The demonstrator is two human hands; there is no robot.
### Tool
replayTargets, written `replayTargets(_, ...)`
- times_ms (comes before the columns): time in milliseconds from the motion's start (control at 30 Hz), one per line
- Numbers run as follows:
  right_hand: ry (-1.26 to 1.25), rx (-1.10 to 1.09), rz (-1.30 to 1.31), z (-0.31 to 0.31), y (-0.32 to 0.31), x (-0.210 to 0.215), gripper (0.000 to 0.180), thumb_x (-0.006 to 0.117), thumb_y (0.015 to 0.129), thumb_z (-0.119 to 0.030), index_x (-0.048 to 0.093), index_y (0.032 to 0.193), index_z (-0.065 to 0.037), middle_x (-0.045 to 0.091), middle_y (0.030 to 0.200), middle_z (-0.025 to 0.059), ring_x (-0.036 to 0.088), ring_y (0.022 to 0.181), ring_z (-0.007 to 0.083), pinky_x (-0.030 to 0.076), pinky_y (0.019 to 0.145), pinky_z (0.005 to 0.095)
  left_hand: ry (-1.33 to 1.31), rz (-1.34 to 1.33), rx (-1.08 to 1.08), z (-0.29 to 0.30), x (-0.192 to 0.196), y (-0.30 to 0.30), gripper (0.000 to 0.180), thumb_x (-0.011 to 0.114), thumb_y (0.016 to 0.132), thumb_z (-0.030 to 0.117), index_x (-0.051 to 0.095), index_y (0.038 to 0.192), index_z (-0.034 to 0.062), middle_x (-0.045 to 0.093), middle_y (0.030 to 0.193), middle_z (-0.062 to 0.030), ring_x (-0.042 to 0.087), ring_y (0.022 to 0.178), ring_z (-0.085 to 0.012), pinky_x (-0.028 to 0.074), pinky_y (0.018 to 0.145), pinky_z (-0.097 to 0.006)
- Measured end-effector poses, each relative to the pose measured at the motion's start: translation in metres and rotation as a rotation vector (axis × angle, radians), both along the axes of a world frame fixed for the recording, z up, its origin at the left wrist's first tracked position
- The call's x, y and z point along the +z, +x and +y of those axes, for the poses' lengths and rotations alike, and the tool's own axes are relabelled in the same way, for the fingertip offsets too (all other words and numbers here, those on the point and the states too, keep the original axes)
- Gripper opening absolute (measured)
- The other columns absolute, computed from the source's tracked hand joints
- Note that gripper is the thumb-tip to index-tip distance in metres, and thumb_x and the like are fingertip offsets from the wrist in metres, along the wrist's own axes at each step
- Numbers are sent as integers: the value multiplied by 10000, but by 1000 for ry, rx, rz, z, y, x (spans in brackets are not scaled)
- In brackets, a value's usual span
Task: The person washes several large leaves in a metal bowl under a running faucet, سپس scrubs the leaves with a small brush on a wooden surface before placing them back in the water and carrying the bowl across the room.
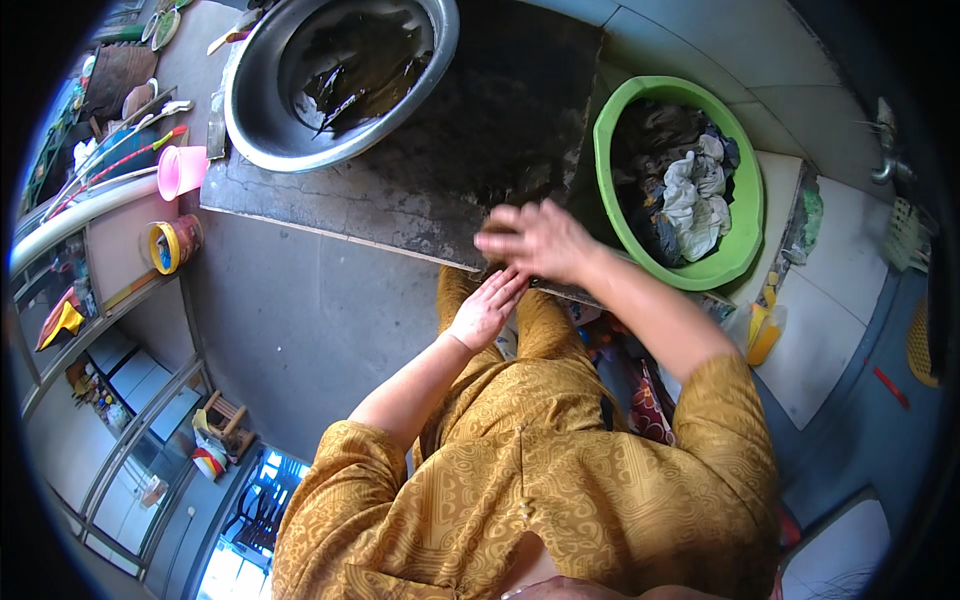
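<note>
Grey slab (300, 195) bore a dark, wet-looking area (500, 100); near its front edge, the left hand (488, 308) held its fingers together, while the right hand (545, 240) blurred, its grip impossible to tell. Work seemed underway: dark water stood in the metal basin (257, 120), and bundled cloths (692, 205) filled the green tub (749, 200), washed or unwashed unclear.
</note>
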State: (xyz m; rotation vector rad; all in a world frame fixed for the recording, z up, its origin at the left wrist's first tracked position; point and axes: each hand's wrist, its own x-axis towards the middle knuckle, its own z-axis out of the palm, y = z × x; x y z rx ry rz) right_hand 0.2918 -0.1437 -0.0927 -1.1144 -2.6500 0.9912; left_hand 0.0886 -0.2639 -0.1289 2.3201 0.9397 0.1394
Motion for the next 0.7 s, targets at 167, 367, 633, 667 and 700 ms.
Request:
replayTargets(167,113,-565,-112,106,-1,-49,545,604,899,-400,441,1418,-369,475,1334,93,502,1222,321,414,1014,455,58,26,76,-4,9,8,555,572,771,40,553,1326,25,425,1502,-73,417,1373,-244,331,1142,-425)
replayTargets(367,-504,-796,552,110,32,-68,556,596,960,-362,436,1463,-184,515,1386,57,504,1246,184,370,1045,294,280,-119,241,90,25,40,525,583,740,36,587,1265,45,551,1215,-154,522,1187,-339,405,1039,-449)
replayTargets(633,-610,-1095,868,104,30,-27,536,622,963,-354,467,1422,-122,571,1283,29,517,1167,114,395,997,273,342,243,-63,189,-2,63,46,618,745,104,624,779,74,580,895,-71,613,824,-241,531,674,-356)
replayTargets(667,-572,-1097,862,103,31,-27,533,639,955,-337,483,1407,-101,584,1271,40,531,1152,119,403,992,278,368,266,-90,191,-4,64,53,617,749,108,626,787,72,582,889,-73,616,827,-239,531,683,-350)
replayTargets(700,-573,-1099,862,100,30,-26,533,639,955,-337,483,1407,-101,584,1271,40,531,1152,119,403,992,278,394,291,-115,191,-6,65,60,616,754,112,629,796,71,584,883,-74,619,830,-236,530,692,-344)
